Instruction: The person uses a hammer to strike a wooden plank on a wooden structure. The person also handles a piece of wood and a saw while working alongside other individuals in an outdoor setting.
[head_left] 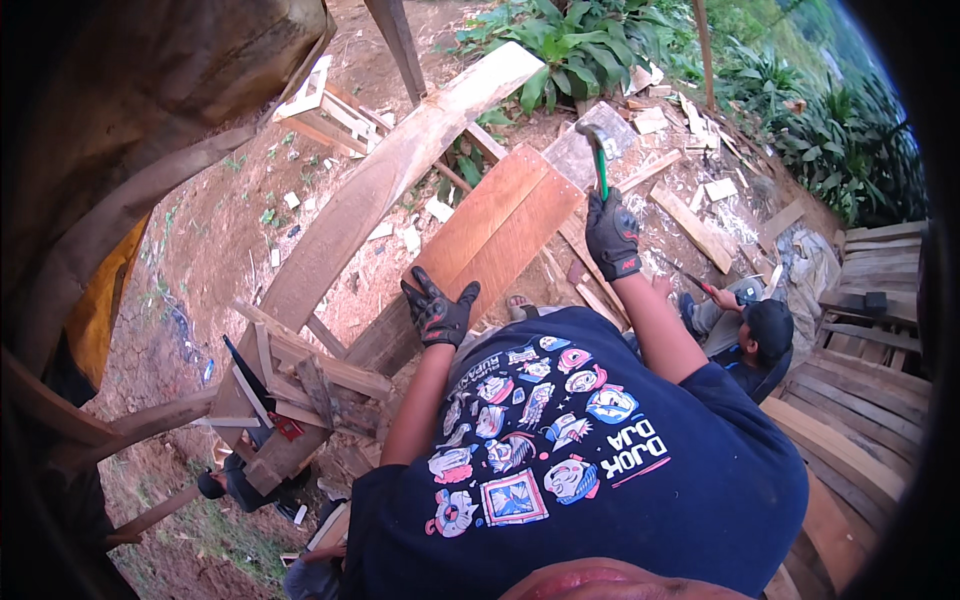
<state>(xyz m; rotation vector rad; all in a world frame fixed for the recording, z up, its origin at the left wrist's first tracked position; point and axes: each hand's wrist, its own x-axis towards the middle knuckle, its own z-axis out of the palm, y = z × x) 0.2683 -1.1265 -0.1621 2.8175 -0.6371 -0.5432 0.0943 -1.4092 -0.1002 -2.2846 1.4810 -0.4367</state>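
A reddish-brown panel of joined boards [500,225] lies at a slant on a narrow, weathered plank [592,145]. My left hand [442,308], in a black glove, rests on the panel's near end with its fingers spread. My right hand [612,238], gloved too, is closed round the green handle of a hammer [600,165]. The hammer's metal head is raised near the panel's far right corner. Whether it touches anything there, I cannot tell.
A long, thick board [390,175] slants along the left. Wood offcuts [700,235] litter the dirt. On the right, a person in a dark cap [765,330] holds a red-handled tool near stacked planks [880,400]. A red-handled saw [285,425] lies on scrap lumber at left.
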